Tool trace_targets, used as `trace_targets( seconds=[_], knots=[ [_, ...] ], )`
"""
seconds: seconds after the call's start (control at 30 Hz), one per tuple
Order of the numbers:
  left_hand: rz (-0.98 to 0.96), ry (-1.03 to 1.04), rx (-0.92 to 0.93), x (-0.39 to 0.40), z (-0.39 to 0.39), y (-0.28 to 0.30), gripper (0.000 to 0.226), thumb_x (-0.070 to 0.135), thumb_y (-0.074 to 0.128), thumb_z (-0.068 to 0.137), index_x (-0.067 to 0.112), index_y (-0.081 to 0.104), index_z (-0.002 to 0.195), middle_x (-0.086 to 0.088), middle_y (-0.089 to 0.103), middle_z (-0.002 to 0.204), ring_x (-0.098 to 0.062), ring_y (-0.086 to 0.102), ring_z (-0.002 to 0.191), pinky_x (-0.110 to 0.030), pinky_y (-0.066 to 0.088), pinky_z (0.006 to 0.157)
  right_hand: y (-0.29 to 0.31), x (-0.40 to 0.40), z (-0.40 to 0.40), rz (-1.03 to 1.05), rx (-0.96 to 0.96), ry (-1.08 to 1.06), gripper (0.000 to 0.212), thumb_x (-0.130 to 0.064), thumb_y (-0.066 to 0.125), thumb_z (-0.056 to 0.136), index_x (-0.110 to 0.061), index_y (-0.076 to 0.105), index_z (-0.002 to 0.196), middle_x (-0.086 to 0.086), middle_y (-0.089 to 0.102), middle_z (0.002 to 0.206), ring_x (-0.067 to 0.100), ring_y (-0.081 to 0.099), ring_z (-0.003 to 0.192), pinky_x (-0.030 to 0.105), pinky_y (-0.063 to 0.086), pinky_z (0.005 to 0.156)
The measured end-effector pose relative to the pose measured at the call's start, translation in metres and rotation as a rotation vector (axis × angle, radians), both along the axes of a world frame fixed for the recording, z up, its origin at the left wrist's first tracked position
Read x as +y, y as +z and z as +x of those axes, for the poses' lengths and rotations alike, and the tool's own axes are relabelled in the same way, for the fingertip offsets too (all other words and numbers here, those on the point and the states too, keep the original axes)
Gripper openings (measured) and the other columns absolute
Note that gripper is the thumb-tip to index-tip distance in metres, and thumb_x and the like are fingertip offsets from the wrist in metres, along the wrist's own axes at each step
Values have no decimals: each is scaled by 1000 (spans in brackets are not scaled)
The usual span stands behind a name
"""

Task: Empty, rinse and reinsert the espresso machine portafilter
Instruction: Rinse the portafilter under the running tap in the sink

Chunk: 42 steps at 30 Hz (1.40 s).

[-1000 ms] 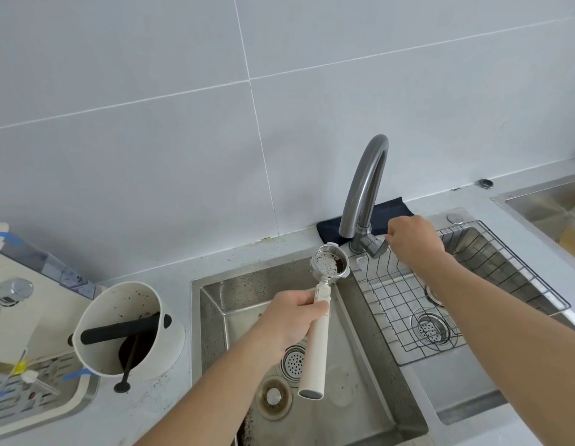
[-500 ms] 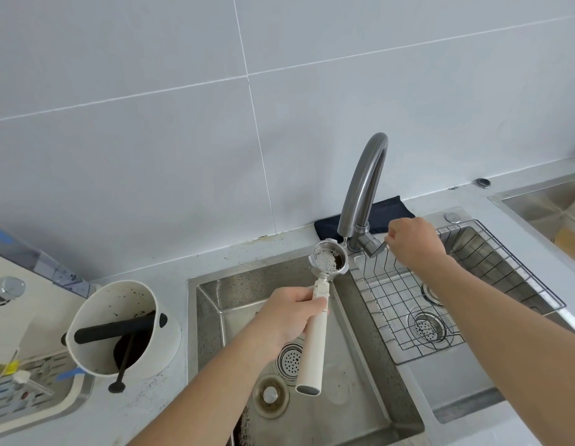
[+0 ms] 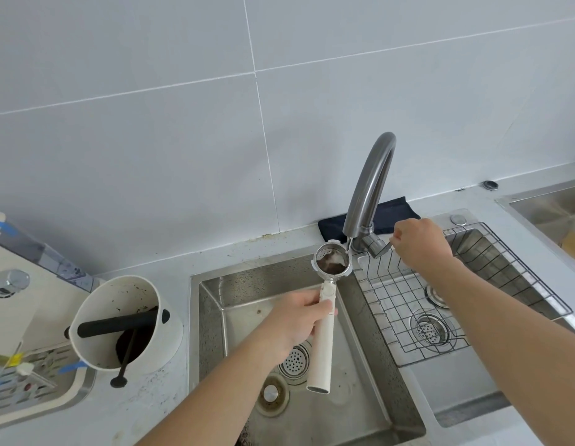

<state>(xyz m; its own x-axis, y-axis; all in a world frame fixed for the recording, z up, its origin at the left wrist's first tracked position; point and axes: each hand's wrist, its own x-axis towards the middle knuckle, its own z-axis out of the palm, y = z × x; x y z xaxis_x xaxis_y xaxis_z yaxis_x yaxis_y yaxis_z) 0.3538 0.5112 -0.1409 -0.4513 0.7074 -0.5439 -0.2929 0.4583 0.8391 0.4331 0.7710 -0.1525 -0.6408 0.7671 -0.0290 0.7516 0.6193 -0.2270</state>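
Here, lines by part:
Left hand [image 3: 300, 320]: fingers closed around the upper part of the white handle of the portafilter [image 3: 326, 317]; forearm reaching in from the lower edge
Portafilter: held over the left sink [image 3: 212, 317], basket end away from the person and right under the outlet of the faucet [image 3: 371, 188]; a thin stream of water [image 3: 347, 244] falls into the basket; brownish water and dark residue inside
Right hand [image 3: 421, 244]: fingers curled shut on the faucet lever [image 3: 381, 247]
Wire rack [image 3: 405, 317]: sits in the right basin; its drain strainer shows through the wires
Knock box [image 3: 125, 320]: white, on the bench [image 3: 170, 391] left of the sink; dark bar across it; coffee grounds inside
Dark cloth [image 3: 395, 210]: behind the faucet, against the tiled wall
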Motion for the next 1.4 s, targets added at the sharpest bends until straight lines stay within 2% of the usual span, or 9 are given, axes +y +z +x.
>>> trace_targets(
  seconds=[0.23,0.33,0.57,0.83,0.97,1.1,1.2,1.27,1.4],
  knots=[
    [104,92,-244,10,8,-3,16,12,56,96,9,69,105,-10,71,95,-22,70,90,-35,55,84,1,0,1,-4,-23,12,22,-15,52,93,-9,66,77,7,59,65,28,59,66,32,51,57],
    [140,148,-421,14,9,0,26,13,57,96,-1,64,116,-13,69,91,-25,71,82,-35,57,72,1,1,0,-5,-32,16,22,-14,51,92,-11,61,72,4,53,60,28,56,64,30,46,55],
    [61,168,-582,18,8,13,29,21,60,94,-2,68,108,-8,68,78,-16,66,64,-27,54,59,3,0,0,11,-44,17,22,-15,53,93,-9,67,78,4,55,62,28,59,66,31,49,57],
    [-91,35,-260,15,-5,22,26,20,67,86,0,68,102,-8,72,72,-17,66,60,-24,50,48,4,-1,0,17,-53,20,22,-15,52,93,-9,67,79,2,50,59,28,57,65,31,49,57],
    [-155,-47,-1,11,-10,32,16,21,67,86,9,74,92,-7,70,69,-15,63,51,-22,49,47,5,-2,0,12,-54,17,22,-15,51,93,-8,67,79,4,52,61,29,57,65,31,49,57],
    [-134,-104,167,1,-17,30,12,28,65,86,26,77,89,-2,71,73,-13,64,58,-26,52,55,8,-3,1,8,-65,20,23,-16,51,93,-7,68,81,10,62,70,29,60,66,33,52,60],
    [-87,-107,190,-6,-20,26,14,26,63,90,31,76,89,-1,73,77,-7,65,60,-25,54,57,8,-4,2,11,-67,21,22,-15,51,93,-6,68,83,11,62,72,29,58,66,35,54,62],
    [-39,-87,146,-8,-21,22,16,23,63,92,33,75,91,-3,76,92,-9,71,73,-31,57,67,7,-3,2,16,-72,19,22,-15,50,94,-6,68,85,11,61,72,29,55,65,36,54,63],
    [46,-43,43,-2,-17,12,17,17,59,95,21,73,102,-7,75,101,-16,73,86,-27,56,68,5,-1,1,13,-69,16,23,-16,51,94,-4,69,88,15,66,77,28,54,64,38,55,64]
  ],
)
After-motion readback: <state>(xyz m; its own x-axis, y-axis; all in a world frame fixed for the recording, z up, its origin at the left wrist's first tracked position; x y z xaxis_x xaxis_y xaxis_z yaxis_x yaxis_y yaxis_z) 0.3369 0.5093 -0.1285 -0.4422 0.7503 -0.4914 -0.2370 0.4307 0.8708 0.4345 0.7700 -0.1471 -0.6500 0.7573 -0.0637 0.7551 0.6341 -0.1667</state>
